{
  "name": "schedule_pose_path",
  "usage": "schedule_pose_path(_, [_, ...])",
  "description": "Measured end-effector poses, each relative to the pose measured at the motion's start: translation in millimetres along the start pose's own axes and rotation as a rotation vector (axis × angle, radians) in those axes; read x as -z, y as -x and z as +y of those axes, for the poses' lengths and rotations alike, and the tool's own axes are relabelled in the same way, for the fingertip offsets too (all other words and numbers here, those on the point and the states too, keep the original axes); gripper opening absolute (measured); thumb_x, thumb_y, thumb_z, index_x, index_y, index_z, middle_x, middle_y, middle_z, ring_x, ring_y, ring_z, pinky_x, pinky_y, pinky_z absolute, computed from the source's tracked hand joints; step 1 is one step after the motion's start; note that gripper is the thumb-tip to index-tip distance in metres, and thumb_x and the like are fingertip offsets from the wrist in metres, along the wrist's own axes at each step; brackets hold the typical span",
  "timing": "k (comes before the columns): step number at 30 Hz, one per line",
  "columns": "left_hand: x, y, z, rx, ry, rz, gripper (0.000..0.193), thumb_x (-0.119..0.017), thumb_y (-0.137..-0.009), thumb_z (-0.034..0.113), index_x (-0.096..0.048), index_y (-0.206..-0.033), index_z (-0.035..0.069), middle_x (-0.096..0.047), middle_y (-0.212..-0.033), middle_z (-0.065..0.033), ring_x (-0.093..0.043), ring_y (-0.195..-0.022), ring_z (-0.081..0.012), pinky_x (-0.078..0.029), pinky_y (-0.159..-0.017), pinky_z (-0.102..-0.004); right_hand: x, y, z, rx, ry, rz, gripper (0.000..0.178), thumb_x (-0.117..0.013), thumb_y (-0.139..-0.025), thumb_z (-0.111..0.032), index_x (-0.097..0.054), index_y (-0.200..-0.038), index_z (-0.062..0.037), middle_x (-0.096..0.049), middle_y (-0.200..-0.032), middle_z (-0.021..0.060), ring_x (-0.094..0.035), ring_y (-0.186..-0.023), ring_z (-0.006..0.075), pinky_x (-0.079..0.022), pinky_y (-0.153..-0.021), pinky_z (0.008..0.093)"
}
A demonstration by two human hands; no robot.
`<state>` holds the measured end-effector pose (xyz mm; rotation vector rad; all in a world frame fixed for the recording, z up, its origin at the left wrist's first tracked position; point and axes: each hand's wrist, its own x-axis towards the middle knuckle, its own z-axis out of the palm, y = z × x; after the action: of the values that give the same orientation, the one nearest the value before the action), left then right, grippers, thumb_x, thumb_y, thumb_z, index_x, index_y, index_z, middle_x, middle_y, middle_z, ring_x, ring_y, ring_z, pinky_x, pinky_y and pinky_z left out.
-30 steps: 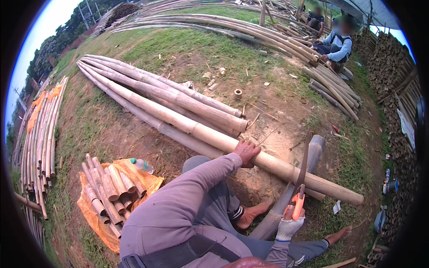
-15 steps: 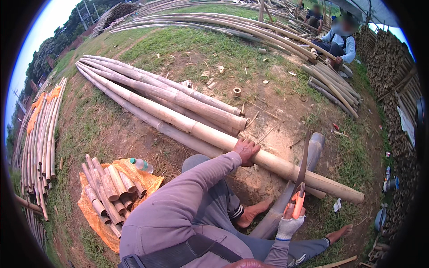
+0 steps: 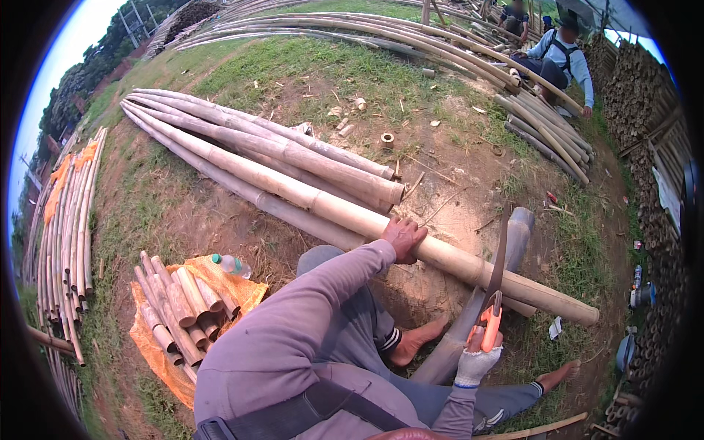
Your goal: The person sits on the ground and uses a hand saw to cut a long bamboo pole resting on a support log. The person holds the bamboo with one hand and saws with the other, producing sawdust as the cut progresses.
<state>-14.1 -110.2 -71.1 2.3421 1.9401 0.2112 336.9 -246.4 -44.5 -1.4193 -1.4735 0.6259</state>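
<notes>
Head: pole point(image 3: 323, 202) under left hand point(image 3: 404, 240)

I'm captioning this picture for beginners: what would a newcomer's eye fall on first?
Probably the orange-handled saw in the gloved right hand, right of centre, its blade crossing a long bamboo pole. Nearer the middle, the bare left hand clasps that pole. At lower left, short bamboo pieces lie on orange sacking.
</notes>
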Motion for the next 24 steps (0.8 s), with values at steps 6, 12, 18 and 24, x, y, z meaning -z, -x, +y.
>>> schedule_pose_path(6, [-3, -1, 0, -0.021, -0.018, -0.008, 0.068, -0.086, -0.066, 0.038, -0.064, -0.126, 0.017, -0.071, -0.115, -0.0125, -0.070, -0.112, -0.0345, -0.046, -0.104, -0.0520, 1, 3, 9, -0.022, -0.063, 0.014, 0.026, -0.070, -0.107, -0.025, -0.060, -0.109, -0.0006, -0.058, -0.084, 0.0055, -0.054, -0.069, 0.0145, -0.045, -0.065, 0.0335])
schedule_pose_path(12, [4, -5, -1, 0.057, 0.003, -0.208, 0.097, -0.096, -0.064, 0.051, -0.055, -0.145, 0.017, -0.065, -0.133, -0.0139, -0.062, -0.130, -0.0357, -0.040, -0.113, -0.0574, -2, 0, -4, -0.126, -0.188, -0.001, 0.030, -0.069, -0.108, -0.028, -0.059, -0.116, -0.0011, -0.062, -0.092, 0.0030, -0.056, -0.072, 0.0105, -0.048, -0.066, 0.0300])
schedule_pose_path(18, [20, -21, 35, -0.054, -0.084, -0.224, 0.119, -0.097, -0.063, 0.058, -0.042, -0.159, 0.015, -0.052, -0.152, -0.0150, -0.048, -0.146, -0.0371, -0.031, -0.122, -0.0644, -2, -15, -16, -0.066, -0.339, 0.055, 0.049, -0.062, -0.111, -0.041, -0.055, -0.141, -0.0024, -0.063, -0.096, 0.0017, -0.054, -0.067, 0.0048, -0.046, -0.057, 0.0213])
schedule_pose_path(24, [-23, -29, 38, -0.025, -0.032, -0.160, 0.088, -0.094, -0.070, 0.051, -0.056, -0.143, 0.018, -0.070, -0.127, -0.0122, -0.069, -0.121, -0.0346, -0.047, -0.103, -0.0553, 0, -11, -19, -0.077, -0.144, -0.001, 0.049, -0.065, -0.108, -0.025, -0.056, -0.146, 0.0046, -0.069, -0.129, 0.0182, -0.070, -0.113, 0.0250, -0.055, -0.100, 0.0378])
